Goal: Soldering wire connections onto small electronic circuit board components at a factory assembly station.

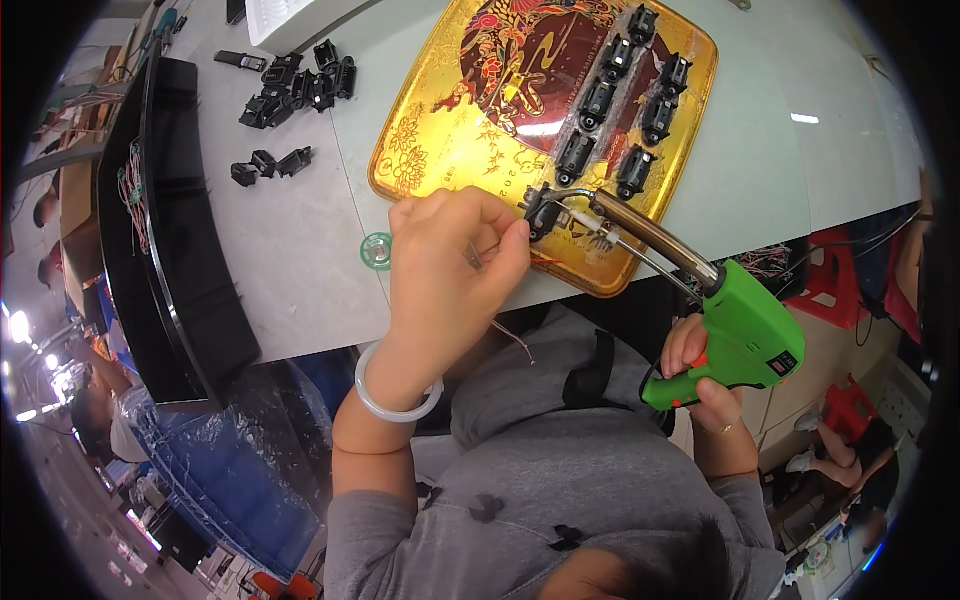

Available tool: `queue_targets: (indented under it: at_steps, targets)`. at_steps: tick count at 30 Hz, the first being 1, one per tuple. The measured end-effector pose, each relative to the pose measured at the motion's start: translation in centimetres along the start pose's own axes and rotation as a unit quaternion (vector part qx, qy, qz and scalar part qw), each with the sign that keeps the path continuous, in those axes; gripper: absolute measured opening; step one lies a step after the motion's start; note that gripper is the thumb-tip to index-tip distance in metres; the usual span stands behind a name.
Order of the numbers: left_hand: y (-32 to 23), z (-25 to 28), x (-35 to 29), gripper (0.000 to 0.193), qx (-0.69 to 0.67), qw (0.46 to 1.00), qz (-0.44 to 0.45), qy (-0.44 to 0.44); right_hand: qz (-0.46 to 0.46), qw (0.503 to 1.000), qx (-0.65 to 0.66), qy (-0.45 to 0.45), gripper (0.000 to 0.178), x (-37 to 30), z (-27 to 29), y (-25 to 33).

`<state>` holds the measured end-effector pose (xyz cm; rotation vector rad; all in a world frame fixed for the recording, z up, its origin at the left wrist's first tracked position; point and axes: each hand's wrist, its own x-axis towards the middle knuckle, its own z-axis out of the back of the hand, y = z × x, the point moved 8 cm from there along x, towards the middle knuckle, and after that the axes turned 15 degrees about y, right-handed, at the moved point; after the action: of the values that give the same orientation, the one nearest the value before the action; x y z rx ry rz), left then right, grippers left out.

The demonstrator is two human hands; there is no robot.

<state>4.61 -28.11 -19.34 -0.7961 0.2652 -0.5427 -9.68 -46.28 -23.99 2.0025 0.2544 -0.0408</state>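
Observation:
My right hand is wrapped around the handle of a green soldering gun. Its metal barrel and tip reach left to a small black plastic part at the near edge of a gold decorated tray. Close beside that part, my left hand is closed in a pinch on a thin wire, whose loose end hangs below the palm. The fingers partly hide the wire. More black parts stand in two rows on the tray, some on clear film.
Several loose black parts lie on the grey table at the left. A green spool sits beside my left wrist. A long black panel with wires stands at the far left. A white tray is at the back.

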Motion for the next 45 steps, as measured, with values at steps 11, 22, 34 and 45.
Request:
queue_targets:
  at_steps: [11,22,34,45]
  targets:
    - [0.1,0.0,-0.1,0.01,-0.007,1.0,0.0,-0.006,-0.007,1.0,0.01,0.008,0.031,-0.2,0.0,-0.7]
    - [0.0,0.0,0.1,0.01,-0.004,1.0,0.004,-0.007,-0.008,0.999,0.032,0.039,0.027,-0.4,-0.3,-1.3]
    - [0.3,0.0,0.1,0.01,0.0,1.0,0.01,0.0,-0.013,0.998,0.039,0.047,0.026,-0.5,-0.4,-2.0]
    - [0.4,0.2,0.0,0.01,-0.004,1.0,0.007,-0.006,0.082,0.994,0.058,0.039,0.038,-0.6,0.3,0.3]
